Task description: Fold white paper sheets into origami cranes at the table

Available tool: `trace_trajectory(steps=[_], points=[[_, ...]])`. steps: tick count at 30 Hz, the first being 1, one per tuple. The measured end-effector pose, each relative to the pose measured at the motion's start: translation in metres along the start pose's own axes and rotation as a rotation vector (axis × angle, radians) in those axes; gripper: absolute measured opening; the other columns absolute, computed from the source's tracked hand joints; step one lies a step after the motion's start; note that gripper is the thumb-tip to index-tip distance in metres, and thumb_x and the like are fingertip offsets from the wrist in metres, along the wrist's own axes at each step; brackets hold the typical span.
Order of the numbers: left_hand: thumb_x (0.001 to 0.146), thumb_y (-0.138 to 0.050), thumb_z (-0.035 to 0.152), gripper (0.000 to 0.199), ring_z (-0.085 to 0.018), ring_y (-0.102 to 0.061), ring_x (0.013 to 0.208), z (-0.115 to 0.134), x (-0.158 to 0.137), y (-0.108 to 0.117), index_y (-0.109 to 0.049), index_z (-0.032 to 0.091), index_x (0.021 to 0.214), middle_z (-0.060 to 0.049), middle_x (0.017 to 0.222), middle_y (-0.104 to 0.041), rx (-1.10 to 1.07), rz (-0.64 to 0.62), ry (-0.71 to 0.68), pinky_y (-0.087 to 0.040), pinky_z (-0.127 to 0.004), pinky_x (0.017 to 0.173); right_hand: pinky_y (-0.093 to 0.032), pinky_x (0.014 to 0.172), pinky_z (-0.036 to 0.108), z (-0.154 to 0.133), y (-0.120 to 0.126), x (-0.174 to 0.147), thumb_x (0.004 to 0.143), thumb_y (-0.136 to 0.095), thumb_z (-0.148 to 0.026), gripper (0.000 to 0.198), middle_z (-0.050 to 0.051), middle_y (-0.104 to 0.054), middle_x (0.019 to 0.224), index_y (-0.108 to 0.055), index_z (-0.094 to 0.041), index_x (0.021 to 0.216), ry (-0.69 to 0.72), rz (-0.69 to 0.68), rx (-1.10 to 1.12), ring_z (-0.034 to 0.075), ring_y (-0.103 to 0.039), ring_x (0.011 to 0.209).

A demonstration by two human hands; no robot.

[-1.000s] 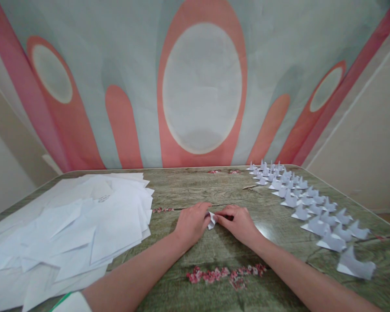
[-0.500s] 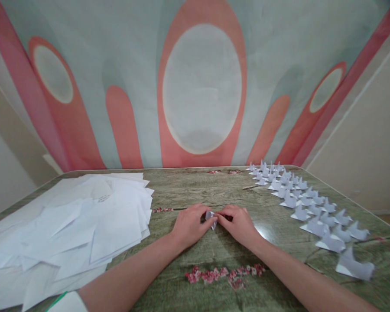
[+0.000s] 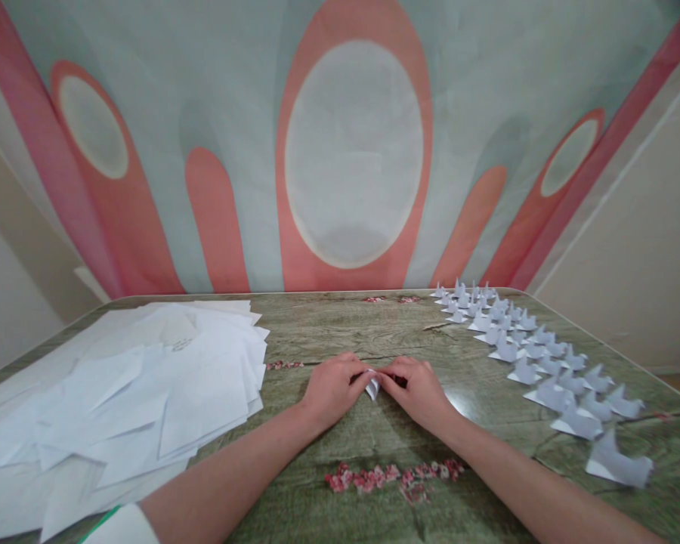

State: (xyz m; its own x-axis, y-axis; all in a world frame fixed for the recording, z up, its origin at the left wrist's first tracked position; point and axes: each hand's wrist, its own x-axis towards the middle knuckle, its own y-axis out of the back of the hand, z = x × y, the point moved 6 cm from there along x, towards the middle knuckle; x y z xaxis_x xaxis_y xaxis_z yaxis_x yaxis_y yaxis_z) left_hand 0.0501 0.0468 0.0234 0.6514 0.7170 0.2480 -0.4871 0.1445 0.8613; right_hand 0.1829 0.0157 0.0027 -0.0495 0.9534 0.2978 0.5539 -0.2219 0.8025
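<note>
The paper point(image 3: 372, 387), a small folded white piece, is near the middle of the surface point(image 3: 323, 332), between the two hands. The left hand point(image 3: 333, 387) pinches its left side between thumb and forefinger; the right hand point(image 3: 418, 387) pinches its right side in the same way, the other fingers curled in. The fingers cover most of the paper, so its folds are hard to read, and I cannot tell whether its lower tip touches the surface.

The likeliest trouble is in that pinch: with so little to hold, fingers pulling unevenly could skew a crease, tear the paper or let it slip. The arms bring a second risk. The left forearm passes just beside the near right corner of the loose sheets point(image 3: 204, 400), and a sweep that way could drag some along. The right forearm points toward the near right corner of the surface, and an outward swing could knock over the nearest bird point(image 3: 617, 462) of the rows of paper birds point(image 3: 507, 349), which look light.

The sheets spread along the left edge, overlapping; the birds line the right edge, starting at the far right corner. The widest room for moving lies between them, reaching to the far edge, where the backdrop point(image 3: 354, 159) rises. Nearer the wearer, the blossoms point(image 3: 394, 477) look printed flat, so they should not obstruct.
</note>
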Motion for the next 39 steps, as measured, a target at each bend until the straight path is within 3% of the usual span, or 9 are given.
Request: trace_trajectory(steps=[26,39], points=[[0.09,-0.041,0.033,0.026,-0.013,-0.057,0.083,0.002,-0.0023,0.0008,-0.066,0.029,0.099,0.002,0.09,-0.063,-0.03,0.018,-0.031,-0.042,-0.021,0.075,-0.034,0.067,0.029,-0.0005,-0.0027,-0.0008,0.086,-0.051,-0.035,0.02,0.001,-0.061,0.07,-0.07,-0.03,0.092,0.027,-0.004,0.012,0.017,-0.055,0.071],[0.091,-0.04,0.032,0.027,-0.013,-0.057,0.083,0.0012,-0.0013,-0.0021,-0.066,0.026,0.097,0.002,0.09,-0.063,-0.045,0.023,-0.066,-0.042,-0.021,0.073,-0.03,0.066,0.028,-0.0003,-0.0021,-0.0009,0.085,-0.053,-0.032,0.017,-0.001,-0.062,0.071,-0.07,-0.029,0.087,0.019,0.009,-0.019,0.015,-0.055,0.072]])
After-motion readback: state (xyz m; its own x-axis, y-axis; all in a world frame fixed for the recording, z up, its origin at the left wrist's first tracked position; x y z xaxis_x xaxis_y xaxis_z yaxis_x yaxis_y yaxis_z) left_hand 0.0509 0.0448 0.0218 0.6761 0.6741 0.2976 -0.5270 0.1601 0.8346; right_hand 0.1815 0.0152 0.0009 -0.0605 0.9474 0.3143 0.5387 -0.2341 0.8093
